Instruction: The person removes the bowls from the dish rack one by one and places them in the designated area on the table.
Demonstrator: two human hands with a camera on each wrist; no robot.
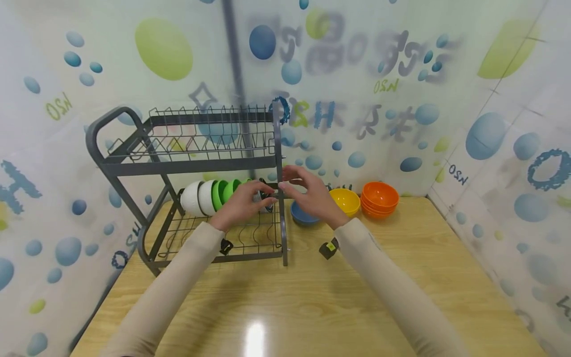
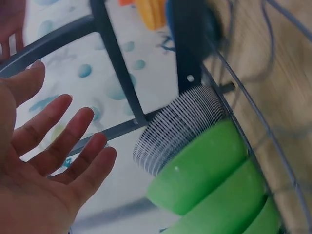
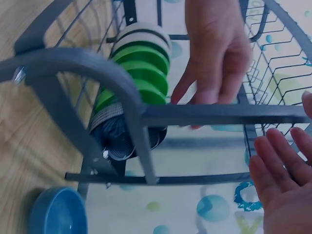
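My left hand point(image 1: 244, 202) is inside the lower tier of the grey dish rack point(image 1: 196, 167), its fingers loosely spread and holding nothing. Close by, a striped bowl point(image 2: 183, 129) with a dark inside stands on edge at the right end of a row. Behind it in that row are several green bowls point(image 3: 141, 68) and white bowls point(image 1: 193, 199). Outside the rack's right side frame is my right hand point(image 1: 314, 194), with fingers relaxed and nothing in them. In the right wrist view, the palm of this right hand point(image 3: 287, 183) is beside the side bar.
Right of the rack, a blue bowl point(image 1: 303, 214), a yellow bowl point(image 1: 347, 201) and a stack of orange bowls point(image 1: 379, 198) stand on the wooden table point(image 1: 357, 302). The rack's upper wire tier point(image 1: 209, 134) is above the bowls. A patterned curtain point(image 1: 370, 99) hangs behind.
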